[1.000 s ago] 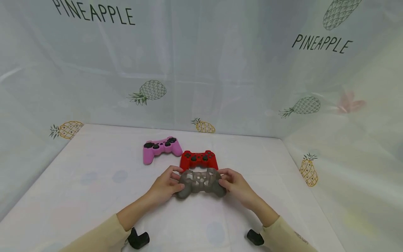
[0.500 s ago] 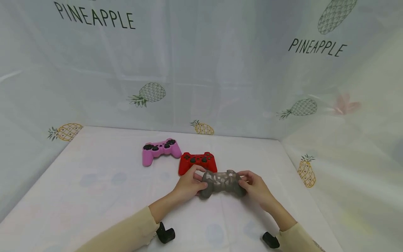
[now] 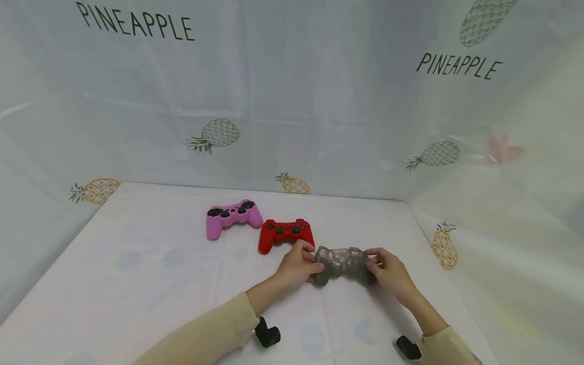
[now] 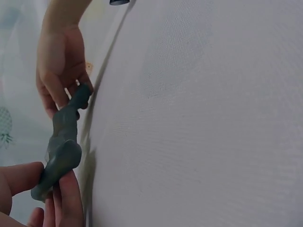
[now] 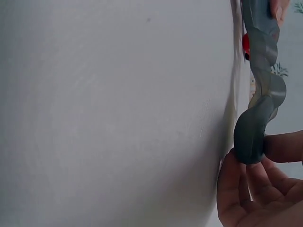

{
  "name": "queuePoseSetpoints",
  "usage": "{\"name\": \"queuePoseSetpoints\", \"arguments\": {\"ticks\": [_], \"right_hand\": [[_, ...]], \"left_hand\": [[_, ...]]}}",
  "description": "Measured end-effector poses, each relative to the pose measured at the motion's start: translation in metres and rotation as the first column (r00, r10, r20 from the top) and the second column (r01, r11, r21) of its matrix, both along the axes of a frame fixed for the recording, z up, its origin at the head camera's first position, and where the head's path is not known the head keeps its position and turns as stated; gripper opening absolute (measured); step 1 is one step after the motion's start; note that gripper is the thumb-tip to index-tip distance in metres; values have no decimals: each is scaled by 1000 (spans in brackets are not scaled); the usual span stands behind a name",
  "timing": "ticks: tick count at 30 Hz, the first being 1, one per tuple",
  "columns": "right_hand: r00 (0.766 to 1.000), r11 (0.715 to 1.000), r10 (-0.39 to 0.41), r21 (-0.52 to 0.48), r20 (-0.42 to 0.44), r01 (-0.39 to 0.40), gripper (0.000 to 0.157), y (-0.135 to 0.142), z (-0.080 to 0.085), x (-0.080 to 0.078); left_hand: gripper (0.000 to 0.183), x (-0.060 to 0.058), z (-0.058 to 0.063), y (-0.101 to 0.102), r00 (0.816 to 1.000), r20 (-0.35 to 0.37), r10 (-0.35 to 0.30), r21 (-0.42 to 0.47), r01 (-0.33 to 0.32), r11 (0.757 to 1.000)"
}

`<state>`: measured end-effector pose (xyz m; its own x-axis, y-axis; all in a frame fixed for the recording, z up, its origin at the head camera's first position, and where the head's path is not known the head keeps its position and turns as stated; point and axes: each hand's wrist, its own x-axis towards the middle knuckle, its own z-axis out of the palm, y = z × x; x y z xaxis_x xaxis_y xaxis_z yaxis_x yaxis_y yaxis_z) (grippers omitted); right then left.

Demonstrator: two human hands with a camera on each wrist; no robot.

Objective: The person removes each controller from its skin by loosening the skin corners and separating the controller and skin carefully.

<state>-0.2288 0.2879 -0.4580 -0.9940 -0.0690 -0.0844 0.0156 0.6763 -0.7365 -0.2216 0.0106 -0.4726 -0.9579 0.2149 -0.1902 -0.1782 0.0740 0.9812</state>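
A grey game controller (image 3: pixel 343 263), smooth and partly see-through, is held level between my two hands, close over the white tabletop. No buttons show on its upper face. My left hand (image 3: pixel 294 264) pinches its left grip, thumb on the near side and fingers behind. At the other end, my right hand (image 3: pixel 390 272) pinches the right grip with thumb and fingers. In the left wrist view the grey controller (image 4: pixel 64 137) spans between both hands. The right wrist view shows thumb and fingertips on one rounded grip of the controller (image 5: pixel 255 118).
A red controller (image 3: pixel 286 232) lies behind my left hand, and a pink controller (image 3: pixel 233 217) with black buttons lies to its left. White cloth covers the table (image 3: pixel 137 284); a pineapple-print curtain (image 3: pixel 310 101) hangs behind. Black wrist mounts (image 3: pixel 267 332) sit by the sleeves.
Both hands have carried the grey controller to the right, from in front of the red controller to beyond its right side. The red and pink controllers have stayed put.
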Motion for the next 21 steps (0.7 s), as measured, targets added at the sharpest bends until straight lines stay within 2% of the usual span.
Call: {"name": "queuePoseSetpoints", "arguments": {"ticks": [6,9,14,17,21], "right_hand": [[999,996,35,79,-28,-33,30,0,1,0],[997,992,51,122,-52,-44,29,-1,2,-1],[991,981,85,181,-104,-65,29,-2,2,-5],[983,979,111,185,-145,-84,30,-4,5,-7],[968,977,148,179,-203,-112,31,-12,12,-11]], "left_hand": [[49,-2,-4,1,1000,-12,-14,-51,13,999],[48,-2,-2,-2,999,-37,-34,-87,30,996],[47,-3,0,-13,995,-73,-68,-188,53,981],[43,-6,-2,-25,993,-110,-45,-231,18,973],[37,-12,-3,-46,982,-185,35,-285,-87,955]]}}
